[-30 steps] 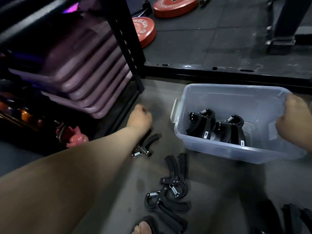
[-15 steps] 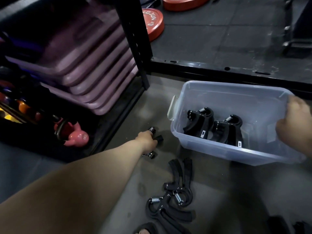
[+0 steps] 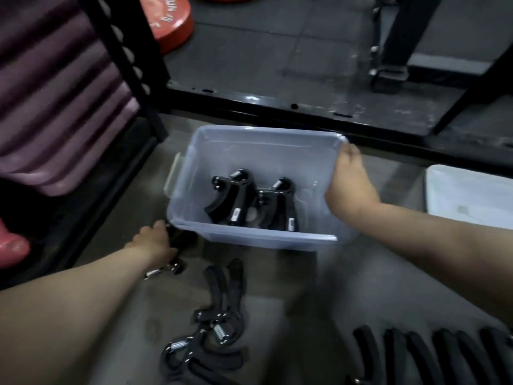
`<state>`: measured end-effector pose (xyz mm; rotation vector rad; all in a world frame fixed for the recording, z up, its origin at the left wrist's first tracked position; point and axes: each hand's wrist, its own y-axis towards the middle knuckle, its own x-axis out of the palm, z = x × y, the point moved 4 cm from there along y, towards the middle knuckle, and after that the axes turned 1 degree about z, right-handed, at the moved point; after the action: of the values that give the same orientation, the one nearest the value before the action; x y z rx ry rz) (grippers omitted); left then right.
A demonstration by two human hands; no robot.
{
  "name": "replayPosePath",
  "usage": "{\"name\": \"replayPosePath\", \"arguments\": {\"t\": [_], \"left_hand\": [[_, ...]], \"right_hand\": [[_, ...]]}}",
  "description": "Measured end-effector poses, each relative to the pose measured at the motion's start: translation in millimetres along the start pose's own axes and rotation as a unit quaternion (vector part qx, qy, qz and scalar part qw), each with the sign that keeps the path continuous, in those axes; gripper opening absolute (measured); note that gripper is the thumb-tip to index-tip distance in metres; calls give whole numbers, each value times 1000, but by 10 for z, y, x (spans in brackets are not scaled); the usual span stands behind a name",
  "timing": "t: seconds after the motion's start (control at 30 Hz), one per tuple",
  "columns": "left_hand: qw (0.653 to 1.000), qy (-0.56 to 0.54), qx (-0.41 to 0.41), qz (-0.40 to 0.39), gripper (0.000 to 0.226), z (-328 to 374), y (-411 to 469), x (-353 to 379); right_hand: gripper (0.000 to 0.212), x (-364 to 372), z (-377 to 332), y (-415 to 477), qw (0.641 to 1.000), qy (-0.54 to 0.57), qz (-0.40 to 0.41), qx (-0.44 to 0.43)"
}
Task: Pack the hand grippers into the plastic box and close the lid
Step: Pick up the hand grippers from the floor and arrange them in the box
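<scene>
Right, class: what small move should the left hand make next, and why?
Probably the left hand should lift the hand gripper it seems to grip into the plastic box: the right hand holds its rim, two grippers lie inside, room remains.

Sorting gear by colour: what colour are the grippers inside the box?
Black grippers, best seen in the head view.

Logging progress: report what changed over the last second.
The left hand took hold of a gripper on the floor and drew it nearer the box. Unchanged: the right hand grips the box rim, two grippers lie inside, and the pile stays put.
</scene>
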<state>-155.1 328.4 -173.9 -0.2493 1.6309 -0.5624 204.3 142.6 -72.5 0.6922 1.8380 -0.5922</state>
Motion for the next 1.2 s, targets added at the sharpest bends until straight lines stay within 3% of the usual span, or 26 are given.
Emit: {"name": "replayPosePath", "arguments": {"t": [0.17, 0.27, 0.37, 0.47, 0.57, 0.67, 0.77, 0.83, 0.9, 1.0, 1.13, 1.2], "left_hand": [[999, 44, -13, 11, 88, 92, -103, -44], [999, -35, -19, -13, 80, 81, -152, -122], [995, -102, 1, -23, 59, 46, -206, -235], [971, -237, -41, 6, 45, -73, -234, -383], [928, -333, -94, 140, 40, -158, -343, -671], [843, -396, -115, 346, 40, -136, -667, -1105], [764, -446, -28, 466, 40, -37, -864, -1586], [739, -432, 64, 513, 42, 98, -942, -1891], [743, -393, 171, 514, 39, 371, -1048, -2134], [792, -275, 321, 440, 35, 941, -1198, -2220], [841, -62, 392, 368, 39, 1504, -1275, -1961], [815, 12, 444, 371, 41, 1716, -1337, -1814]], "right_hand": [[86, -38, -101, -67, 999, 35, -6, 16], [85, -35, -117, -58, 999, 35, -10, 24], [84, -56, -134, -78, 999, 35, -5, 29], [86, -82, -149, -103, 999, 42, -13, 30], [86, -103, -166, -122, 999, 42, -12, 30], [85, -114, -174, -136, 998, 40, -15, 35], [84, -126, -177, -148, 999, 38, -16, 33], [84, -130, -177, -150, 999, 39, -14, 33], [85, -130, -181, -147, 999, 42, -14, 32], [86, -129, -180, -146, 998, 43, -12, 32], [86, -122, -169, -135, 998, 45, -12, 32], [85, -111, -159, -123, 998, 50, -14, 28]]}}
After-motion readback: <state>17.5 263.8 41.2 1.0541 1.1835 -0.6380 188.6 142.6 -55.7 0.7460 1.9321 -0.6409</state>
